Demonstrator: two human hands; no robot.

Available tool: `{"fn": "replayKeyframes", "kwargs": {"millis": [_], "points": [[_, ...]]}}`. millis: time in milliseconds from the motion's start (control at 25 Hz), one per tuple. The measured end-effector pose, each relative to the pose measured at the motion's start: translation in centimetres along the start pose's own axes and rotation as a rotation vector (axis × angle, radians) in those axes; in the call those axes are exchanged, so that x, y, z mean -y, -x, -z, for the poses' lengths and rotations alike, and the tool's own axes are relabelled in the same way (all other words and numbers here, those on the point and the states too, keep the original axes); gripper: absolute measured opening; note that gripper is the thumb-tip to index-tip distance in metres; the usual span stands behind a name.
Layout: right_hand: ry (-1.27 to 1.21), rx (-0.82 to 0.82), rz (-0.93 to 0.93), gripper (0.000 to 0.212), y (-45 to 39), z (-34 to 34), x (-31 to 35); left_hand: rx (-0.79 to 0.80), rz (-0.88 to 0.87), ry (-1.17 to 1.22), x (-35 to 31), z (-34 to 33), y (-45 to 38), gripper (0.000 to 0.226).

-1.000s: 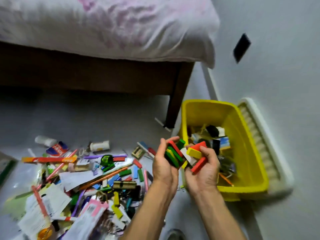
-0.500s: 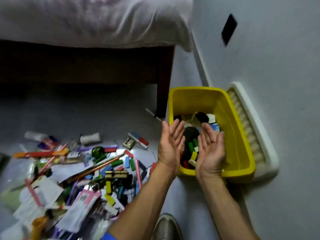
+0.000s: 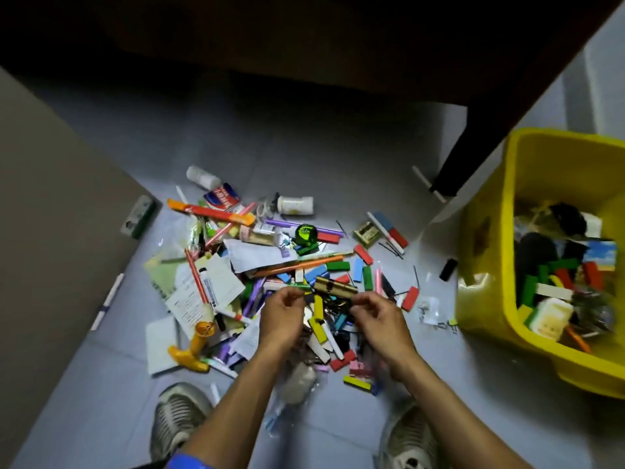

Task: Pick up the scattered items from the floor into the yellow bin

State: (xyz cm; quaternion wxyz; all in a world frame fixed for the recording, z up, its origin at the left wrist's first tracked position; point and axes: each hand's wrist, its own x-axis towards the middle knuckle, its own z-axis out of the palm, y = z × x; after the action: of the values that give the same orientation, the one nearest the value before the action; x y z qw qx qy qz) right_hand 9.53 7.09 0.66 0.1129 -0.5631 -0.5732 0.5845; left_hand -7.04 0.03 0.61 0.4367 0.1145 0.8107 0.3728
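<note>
- Both my hands hover low over the middle of the scattered items [image 3: 297, 275] on the floor [image 3: 338, 157]; left hand [image 3: 282, 316] and right hand [image 3: 378, 318] have fingers curled. Whether either holds anything, I cannot tell.
- Brass lock cylinder [image 3: 336, 288] lies crosswise just beyond both, right hand slightly nearer.
- Yellow bin [image 3: 487, 265] sits off to my right, part filled; right hand nearer it.
</note>
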Motion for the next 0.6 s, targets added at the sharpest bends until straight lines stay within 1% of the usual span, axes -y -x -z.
{"fn": "replayKeyframes", "kwargs": {"millis": [80,120,160,200,280,360,440,520,560,600], "points": [[0.358,-0.040,0.141,0.012,-2.1,-1.6,0.4,-0.017,-0.094,-0.212,1.5,0.3,-0.9,0.017],[0.546,-0.084,0.213,0.008,-3.3,-2.3,0.7,-0.038,-0.153,-0.298,1.7,0.0,-1.5,0.015],[0.681,-0.117,0.285,0.006,-4.3,-3.1,0.6,-0.060,-0.214,-0.363,2.0,-0.3,-2.1,0.012],[0.754,-0.113,0.355,0.008,-4.7,-3.6,0.2,-0.069,-0.266,-0.423,1.9,-0.6,-2.3,0.014],[0.814,0.012,0.462,0.019,-4.0,-4.7,-1.3,-0.046,-0.326,-0.541,1.7,-1.1,-2.9,0.024],[0.897,0.115,0.528,0.031,-3.3,-4.9,-3.3,-0.013,-0.372,-0.627,1.4,-1.6,-3.9,0.027],[0.952,0.117,0.557,0.040,-3.4,-4.5,-4.6,0.020,-0.383,-0.654,1.1,-2.0,-4.4,0.034],[0.980,0.085,0.549,0.042,-3.9,-4.3,-5.1,0.079,-0.396,-0.751,0.9,-2.4,-4.6,0.044],[0.993,0.074,0.527,0.042,-3.8,-4.3,-5.2,0.099,-0.389,-0.766,0.9,-2.4,-4.6,0.045],[1.007,0.067,0.504,0.042,-3.8,-4.2,-5.4,0.110,-0.356,-0.705,0.7,-2.3,-4.3,0.042]]}}
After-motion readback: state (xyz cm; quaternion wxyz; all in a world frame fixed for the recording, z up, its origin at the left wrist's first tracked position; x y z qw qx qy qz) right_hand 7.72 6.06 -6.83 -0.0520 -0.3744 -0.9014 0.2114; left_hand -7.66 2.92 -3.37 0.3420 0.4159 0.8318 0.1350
